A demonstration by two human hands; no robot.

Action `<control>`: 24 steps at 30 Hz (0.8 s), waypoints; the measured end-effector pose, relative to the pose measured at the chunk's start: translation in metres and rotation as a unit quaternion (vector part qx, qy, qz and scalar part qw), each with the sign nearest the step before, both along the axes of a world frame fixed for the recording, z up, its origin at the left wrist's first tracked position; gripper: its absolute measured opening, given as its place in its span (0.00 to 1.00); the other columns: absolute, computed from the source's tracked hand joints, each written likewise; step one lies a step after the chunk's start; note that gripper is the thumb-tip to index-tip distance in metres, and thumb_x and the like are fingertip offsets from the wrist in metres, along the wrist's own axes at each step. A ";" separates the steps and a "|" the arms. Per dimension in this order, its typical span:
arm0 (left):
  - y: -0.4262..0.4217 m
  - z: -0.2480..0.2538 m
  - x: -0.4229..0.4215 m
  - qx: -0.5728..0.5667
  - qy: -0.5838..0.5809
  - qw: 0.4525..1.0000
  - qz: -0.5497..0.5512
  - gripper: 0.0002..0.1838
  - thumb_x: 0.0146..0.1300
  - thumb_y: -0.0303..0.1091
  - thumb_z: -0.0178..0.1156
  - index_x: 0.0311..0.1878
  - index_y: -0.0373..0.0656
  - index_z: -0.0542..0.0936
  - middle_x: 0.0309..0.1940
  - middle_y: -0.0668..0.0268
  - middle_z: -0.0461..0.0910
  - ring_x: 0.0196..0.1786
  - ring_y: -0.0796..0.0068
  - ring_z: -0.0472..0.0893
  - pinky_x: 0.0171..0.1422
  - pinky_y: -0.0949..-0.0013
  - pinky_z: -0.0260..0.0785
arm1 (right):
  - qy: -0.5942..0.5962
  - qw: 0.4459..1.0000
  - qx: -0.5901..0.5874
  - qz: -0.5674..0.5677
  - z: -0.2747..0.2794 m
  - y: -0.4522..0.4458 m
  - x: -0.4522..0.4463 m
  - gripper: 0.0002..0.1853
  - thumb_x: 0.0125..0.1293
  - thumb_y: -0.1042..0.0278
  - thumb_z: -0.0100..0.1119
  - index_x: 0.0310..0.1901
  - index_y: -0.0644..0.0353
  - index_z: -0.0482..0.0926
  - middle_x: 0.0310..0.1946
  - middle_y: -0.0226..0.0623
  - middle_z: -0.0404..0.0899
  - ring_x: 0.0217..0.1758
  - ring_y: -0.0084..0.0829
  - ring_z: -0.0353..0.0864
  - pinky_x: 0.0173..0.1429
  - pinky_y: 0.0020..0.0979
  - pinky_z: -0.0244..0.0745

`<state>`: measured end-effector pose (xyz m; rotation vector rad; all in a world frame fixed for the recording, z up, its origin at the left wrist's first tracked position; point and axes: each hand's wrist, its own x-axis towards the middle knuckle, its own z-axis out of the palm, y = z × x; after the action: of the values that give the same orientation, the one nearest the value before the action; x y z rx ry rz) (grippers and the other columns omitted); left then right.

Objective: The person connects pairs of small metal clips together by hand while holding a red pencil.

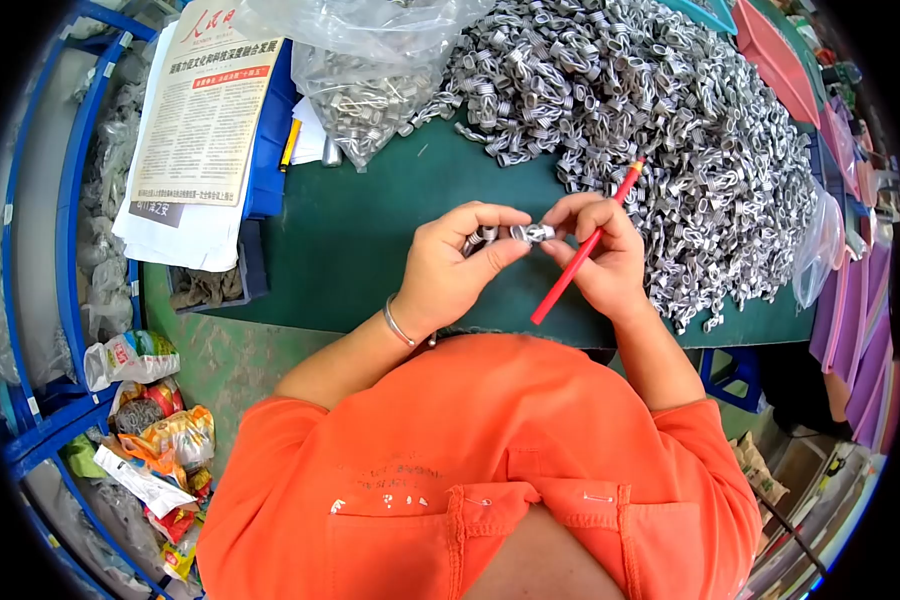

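My left hand (455, 262), with a metal bangle on its wrist, pinches a small silvery metal fitting (533, 232) between thumb and forefinger. More metal fittings (480, 238) lie within its curled fingers. Close beside it, my right hand (608, 258) has its fingertips at the other end of the pinched fitting. A long red pencil (568, 275) with a yellowish band near its upper end is held slanted across the fingers of that hand. Past both hands, a large heap of similar grey metal fittings (620, 90) spreads over the green tabletop (355, 250).
A clear plastic bag (365, 100) of metal pieces stands at the back. Left of it, a newspaper (205, 110) lies on papers over a blue tray (265, 170). Blue shelving (70, 200) stands far left, with snack packets (175, 440) below. A red tray (775, 65) sits at back right.
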<state>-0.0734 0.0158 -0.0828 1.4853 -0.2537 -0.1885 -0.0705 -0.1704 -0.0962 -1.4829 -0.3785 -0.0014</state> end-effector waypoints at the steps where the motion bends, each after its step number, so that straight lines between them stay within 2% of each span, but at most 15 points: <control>1: 0.002 0.000 0.000 -0.031 0.086 0.996 -0.004 0.08 0.54 0.26 0.61 0.39 0.38 0.78 0.30 0.70 0.76 0.28 0.87 0.71 0.31 0.81 0.64 | 0.001 1.000 0.000 -0.002 0.002 0.000 -0.001 0.15 0.50 0.86 0.58 0.29 0.58 0.62 0.38 0.38 0.71 0.33 0.19 0.69 0.38 0.20 0.68; 2: 0.003 0.000 0.001 -0.062 0.170 0.983 -0.008 0.08 0.56 0.26 0.59 0.39 0.37 0.78 0.30 0.69 0.76 0.29 0.87 0.72 0.30 0.81 0.65 | -0.006 1.000 0.006 -0.020 0.004 -0.001 -0.001 0.16 0.49 0.86 0.59 0.29 0.57 0.62 0.38 0.39 0.71 0.35 0.21 0.70 0.39 0.22 0.69; 3: 0.002 -0.001 0.001 -0.062 0.171 0.983 -0.010 0.08 0.56 0.26 0.59 0.39 0.37 0.78 0.30 0.69 0.76 0.29 0.87 0.72 0.30 0.81 0.65 | -0.013 0.999 0.012 -0.039 0.006 -0.001 -0.002 0.17 0.48 0.86 0.60 0.29 0.57 0.61 0.38 0.40 0.71 0.37 0.24 0.71 0.40 0.24 0.69; 4: 0.002 -0.004 0.002 -0.103 0.206 0.973 -0.025 0.09 0.58 0.27 0.57 0.42 0.37 0.77 0.31 0.69 0.76 0.29 0.85 0.73 0.30 0.79 0.67 | -0.034 0.998 0.019 -0.041 0.008 0.002 -0.003 0.16 0.49 0.87 0.59 0.30 0.58 0.62 0.38 0.40 0.71 0.34 0.20 0.70 0.39 0.20 0.69; 6: 0.001 -0.006 0.003 -0.142 0.242 0.959 -0.039 0.10 0.60 0.28 0.55 0.44 0.38 0.76 0.32 0.68 0.76 0.30 0.83 0.74 0.29 0.78 0.68 | -0.056 0.998 0.014 -0.018 0.010 0.005 -0.004 0.16 0.49 0.86 0.60 0.29 0.59 0.62 0.38 0.41 0.72 0.34 0.21 0.72 0.38 0.20 0.69; 8: 0.001 -0.006 0.007 -0.277 0.415 0.866 -0.038 0.13 0.61 0.31 0.54 0.47 0.39 0.73 0.32 0.67 0.76 0.31 0.79 0.76 0.29 0.76 0.70 | -0.080 0.996 -0.010 0.027 0.016 0.009 -0.004 0.14 0.50 0.83 0.61 0.27 0.59 0.63 0.35 0.42 0.75 0.34 0.24 0.75 0.36 0.22 0.71; 9: 0.003 -0.007 0.007 -0.277 0.412 0.867 -0.035 0.13 0.61 0.31 0.54 0.47 0.39 0.73 0.32 0.67 0.76 0.31 0.79 0.76 0.29 0.76 0.70 | -0.093 0.995 -0.038 0.028 0.021 0.011 -0.001 0.14 0.51 0.82 0.61 0.25 0.60 0.63 0.33 0.42 0.76 0.33 0.25 0.76 0.35 0.24 0.72; 11: 0.008 -0.015 0.006 -0.306 0.415 0.856 0.039 0.12 0.63 0.35 0.51 0.46 0.39 0.72 0.32 0.65 0.76 0.29 0.78 0.75 0.27 0.79 0.66 | -0.162 0.971 -0.176 -0.029 0.015 0.013 0.015 0.13 0.50 0.82 0.61 0.25 0.60 0.63 0.30 0.40 0.76 0.30 0.29 0.76 0.33 0.26 0.71; 12: 0.011 -0.022 0.006 -0.335 0.403 0.851 0.047 0.07 0.62 0.34 0.52 0.40 0.42 0.71 0.29 0.68 0.73 0.28 0.80 0.73 0.26 0.79 0.63 | -0.183 0.949 -0.249 -0.060 0.015 0.015 0.024 0.12 0.49 0.82 0.60 0.26 0.61 0.64 0.26 0.38 0.74 0.26 0.35 0.74 0.30 0.28 0.69; 13: 0.013 -0.022 0.007 -0.335 0.402 0.851 0.048 0.07 0.62 0.34 0.52 0.40 0.42 0.71 0.29 0.68 0.73 0.28 0.80 0.73 0.26 0.79 0.63 | -0.219 0.914 -0.327 -0.097 0.008 0.016 0.034 0.12 0.47 0.79 0.61 0.26 0.60 0.65 0.24 0.38 0.71 0.26 0.39 0.73 0.29 0.32 0.69; 15: 0.015 -0.021 0.009 -0.312 0.379 0.865 0.102 0.08 0.58 0.35 0.58 0.36 0.44 0.70 0.25 0.71 0.71 0.24 0.82 0.70 0.24 0.78 0.61 | -0.255 0.858 -0.433 -0.107 0.010 0.023 0.046 0.14 0.46 0.77 0.64 0.28 0.61 0.65 0.25 0.41 0.71 0.28 0.42 0.72 0.30 0.35 0.69; 17: 0.014 -0.018 0.009 -0.304 0.365 0.873 0.111 0.09 0.57 0.34 0.59 0.35 0.44 0.70 0.25 0.71 0.71 0.24 0.82 0.70 0.24 0.79 0.60 | -0.325 0.832 -0.432 -0.125 0.000 0.034 0.062 0.16 0.42 0.74 0.65 0.28 0.60 0.65 0.25 0.41 0.70 0.28 0.43 0.71 0.31 0.39 0.68; 18: 0.015 -0.017 0.009 -0.299 0.360 0.876 0.115 0.08 0.57 0.34 0.59 0.36 0.44 0.70 0.25 0.71 0.71 0.24 0.82 0.70 0.24 0.79 0.60 | -0.326 0.807 -0.469 -0.150 -0.005 0.038 0.066 0.13 0.44 0.70 0.63 0.28 0.57 0.67 0.24 0.36 0.70 0.28 0.38 0.72 0.31 0.37 0.69; 22: 0.016 -0.016 0.008 -0.281 0.347 0.887 0.116 0.07 0.59 0.32 0.56 0.37 0.43 0.69 0.26 0.70 0.70 0.26 0.82 0.69 0.24 0.79 0.59 | -0.299 0.777 -0.524 -0.181 -0.004 0.041 0.069 0.12 0.45 0.69 0.61 0.27 0.56 0.66 0.22 0.36 0.69 0.28 0.38 0.73 0.30 0.37 0.68; 24: 0.017 -0.017 0.007 -0.282 0.344 0.889 0.112 0.07 0.59 0.32 0.56 0.38 0.43 0.69 0.26 0.70 0.70 0.26 0.82 0.70 0.24 0.79 0.60 | -0.310 0.773 -0.532 -0.153 -0.004 0.034 0.069 0.09 0.46 0.71 0.59 0.26 0.56 0.66 0.21 0.36 0.70 0.25 0.38 0.73 0.28 0.38 0.68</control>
<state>-0.0659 0.0328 -0.0999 0.7861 0.4139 -0.4029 -0.0013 -0.1367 -0.0999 -2.6718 -0.7305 -0.6553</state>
